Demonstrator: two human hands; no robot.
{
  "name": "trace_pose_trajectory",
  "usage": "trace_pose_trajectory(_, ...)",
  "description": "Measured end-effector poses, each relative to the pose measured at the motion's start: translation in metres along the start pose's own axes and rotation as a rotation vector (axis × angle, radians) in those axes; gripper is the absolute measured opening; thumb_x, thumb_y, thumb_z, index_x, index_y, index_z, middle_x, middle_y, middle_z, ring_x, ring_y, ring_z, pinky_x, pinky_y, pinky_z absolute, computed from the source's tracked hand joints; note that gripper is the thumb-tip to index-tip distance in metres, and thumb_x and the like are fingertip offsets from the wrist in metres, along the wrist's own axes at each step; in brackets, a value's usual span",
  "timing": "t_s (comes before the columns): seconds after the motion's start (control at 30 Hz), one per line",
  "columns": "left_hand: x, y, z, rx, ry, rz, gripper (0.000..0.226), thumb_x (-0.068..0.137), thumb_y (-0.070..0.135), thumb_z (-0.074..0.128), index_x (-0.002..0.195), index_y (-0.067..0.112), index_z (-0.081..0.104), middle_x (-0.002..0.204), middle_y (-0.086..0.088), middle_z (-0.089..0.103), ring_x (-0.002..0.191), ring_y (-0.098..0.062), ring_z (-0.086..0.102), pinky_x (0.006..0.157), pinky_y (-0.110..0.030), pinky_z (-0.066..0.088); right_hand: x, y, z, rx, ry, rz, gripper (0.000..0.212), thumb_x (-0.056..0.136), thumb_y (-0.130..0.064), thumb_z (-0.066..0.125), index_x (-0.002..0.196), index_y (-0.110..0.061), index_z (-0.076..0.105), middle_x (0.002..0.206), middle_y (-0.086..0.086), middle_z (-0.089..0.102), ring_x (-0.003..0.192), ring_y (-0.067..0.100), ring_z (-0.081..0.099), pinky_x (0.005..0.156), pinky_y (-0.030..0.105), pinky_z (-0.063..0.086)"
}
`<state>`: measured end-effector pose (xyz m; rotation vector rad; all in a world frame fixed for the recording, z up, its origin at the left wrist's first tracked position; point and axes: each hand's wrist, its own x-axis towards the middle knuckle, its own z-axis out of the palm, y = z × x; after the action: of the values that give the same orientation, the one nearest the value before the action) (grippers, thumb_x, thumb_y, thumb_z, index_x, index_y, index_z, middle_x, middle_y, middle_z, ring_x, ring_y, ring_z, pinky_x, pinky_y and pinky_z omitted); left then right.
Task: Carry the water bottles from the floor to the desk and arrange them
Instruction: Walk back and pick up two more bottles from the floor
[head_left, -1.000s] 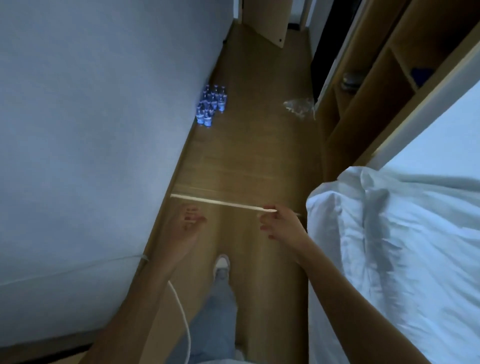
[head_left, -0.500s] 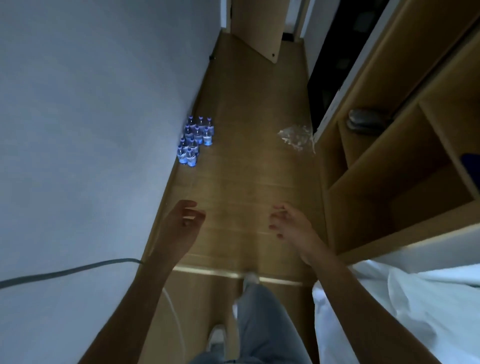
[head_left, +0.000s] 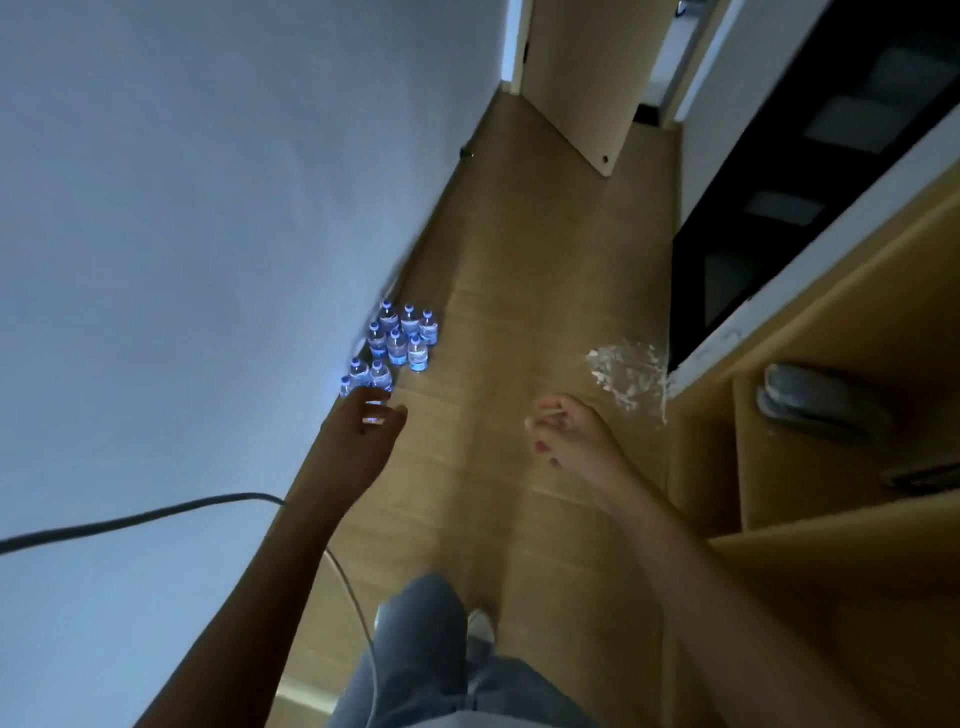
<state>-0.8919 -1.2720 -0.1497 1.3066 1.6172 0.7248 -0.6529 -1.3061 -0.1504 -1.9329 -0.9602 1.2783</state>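
Water bottles (head_left: 397, 345): a tight cluster of small clear bottles with blue caps, standing upright on the wooden floor (head_left: 530, 291), pressed against the foot of the white wall (head_left: 208, 208).
Left hand (head_left: 363, 441): extended forward on the wall side, fingers (head_left: 387, 415) loosely curled and holding nothing; its tips overlap the nearest bottles in the view, though whether they touch cannot be told in this dim light.
Right hand (head_left: 566, 431): out over mid-floor, well apart from the cluster, fingers relaxed and empty.
Key relation: the bottles lie ahead and just beyond the left fingers, long axes vertical; the left hand is plainly nearer.
Step in hand: probably the approach to the first pick-up; nothing carried yet.
Surroundings: crumpled plastic wrap (head_left: 626, 376) on the floor to the right, wooden shelving (head_left: 831, 322) beside it, a cable (head_left: 130, 519) along the wall.
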Motion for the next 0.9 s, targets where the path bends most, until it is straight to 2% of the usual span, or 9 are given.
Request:
trace_pose_trajectory(0.13, 0.091, 0.024, 0.026, -0.005, 0.028, -0.053, 0.010, 0.085, 0.035, 0.065, 0.094, 0.035, 0.060, 0.086, 0.011, 0.068, 0.074, 0.000, 0.063, 0.057, -0.023, 0.042, 0.100, -0.039, -0.015, -0.055, -0.050, -0.022, 0.024, 0.092, -0.018, 0.064, 0.116, -0.016, 0.060, 0.097, 0.000, 0.065, 0.078, 0.017, 0.064, 0.057, 0.019, 0.041)
trace_pose_trajectory(0.23, 0.172, 0.039, 0.050, -0.022, 0.041, -0.063, 0.011, 0.087, 0.030, 0.065, 0.090, 0.037, 0.058, 0.086, 0.014, 0.065, 0.077, 0.004, 0.060, 0.058, -0.021, 0.042, 0.190, -0.067, -0.021, -0.100, -0.078, -0.043, 0.030, 0.093, -0.015, 0.063, 0.121, -0.010, 0.058, 0.105, 0.004, 0.065, 0.084, 0.018, 0.061, 0.053, 0.017, 0.038)
trace_pose_trajectory(0.33, 0.246, 0.062, 0.070, -0.066, 0.080, -0.064, 0.011, 0.089, 0.021, 0.064, 0.097, 0.025, 0.059, 0.084, 0.012, 0.061, 0.072, 0.003, 0.056, 0.055, -0.011, 0.043, 0.266, -0.099, -0.023, -0.134, -0.097, -0.034, 0.032, 0.093, -0.014, 0.062, 0.124, -0.008, 0.057, 0.108, 0.006, 0.064, 0.077, 0.015, 0.060, 0.048, 0.011, 0.039)
trace_pose_trajectory(0.37, 0.267, 0.072, 0.074, -0.073, 0.102, -0.085, 0.012, 0.089, 0.020, 0.064, 0.100, 0.021, 0.060, 0.083, 0.010, 0.061, 0.072, 0.000, 0.056, 0.058, -0.011, 0.043, 0.289, -0.112, -0.023, -0.147, -0.112, -0.027, 0.032, 0.093, -0.014, 0.062, 0.124, -0.008, 0.057, 0.109, 0.006, 0.065, 0.076, 0.015, 0.061, 0.046, 0.010, 0.039)
trace_pose_trajectory(0.47, 0.324, 0.098, 0.080, -0.073, 0.139, -0.126, 0.013, 0.090, 0.020, 0.062, 0.102, 0.016, 0.062, 0.084, 0.009, 0.061, 0.078, -0.007, 0.058, 0.072, -0.023, 0.042, 0.356, -0.147, -0.023, -0.189, -0.166, -0.019, 0.032, 0.092, -0.016, 0.063, 0.123, -0.010, 0.058, 0.115, 0.009, 0.067, 0.089, 0.019, 0.063, 0.055, 0.016, 0.039)
trace_pose_trajectory(0.63, 0.400, 0.119, 0.082, -0.104, 0.236, -0.240, 0.019, 0.090, 0.021, 0.062, 0.108, 0.014, 0.062, 0.089, 0.006, 0.063, 0.081, -0.012, 0.061, 0.070, -0.024, 0.044, 0.454, -0.202, -0.011, -0.261, -0.304, -0.027, 0.029, 0.092, -0.014, 0.062, 0.120, -0.010, 0.058, 0.105, 0.010, 0.066, 0.083, 0.020, 0.060, 0.057, 0.020, 0.039)
trace_pose_trajectory(0.73, 0.443, 0.118, 0.089, -0.114, 0.329, -0.336, 0.017, 0.090, 0.025, 0.062, 0.105, 0.018, 0.062, 0.083, 0.012, 0.062, 0.085, -0.015, 0.062, 0.074, -0.027, 0.044, 0.514, -0.227, 0.002, -0.313, -0.406, -0.046, 0.028, 0.092, -0.014, 0.063, 0.119, -0.012, 0.058, 0.096, 0.006, 0.066, 0.081, 0.019, 0.062, 0.060, 0.021, 0.042)
trace_pose_trajectory(0.83, 0.484, 0.113, 0.100, -0.132, 0.425, -0.432, 0.018, 0.089, 0.026, 0.062, 0.106, 0.019, 0.061, 0.086, 0.008, 0.062, 0.081, -0.014, 0.060, 0.070, -0.026, 0.042, 0.569, -0.248, 0.016, -0.385, -0.522, -0.072, 0.024, 0.092, -0.020, 0.064, 0.114, -0.022, 0.058, 0.096, -0.001, 0.067, 0.079, 0.015, 0.066, 0.069, 0.022, 0.047)
trace_pose_trajectory(0.9, 0.511, 0.110, 0.111, -0.179, 0.511, -0.506, 0.019, 0.089, 0.025, 0.062, 0.106, 0.018, 0.061, 0.089, 0.006, 0.062, 0.079, -0.015, 0.059, 0.071, -0.029, 0.046, 0.609, -0.261, 0.027, -0.455, -0.610, -0.095, 0.024, 0.092, -0.021, 0.064, 0.116, -0.022, 0.059, 0.099, -0.003, 0.067, 0.080, 0.013, 0.067, 0.070, 0.022, 0.047)
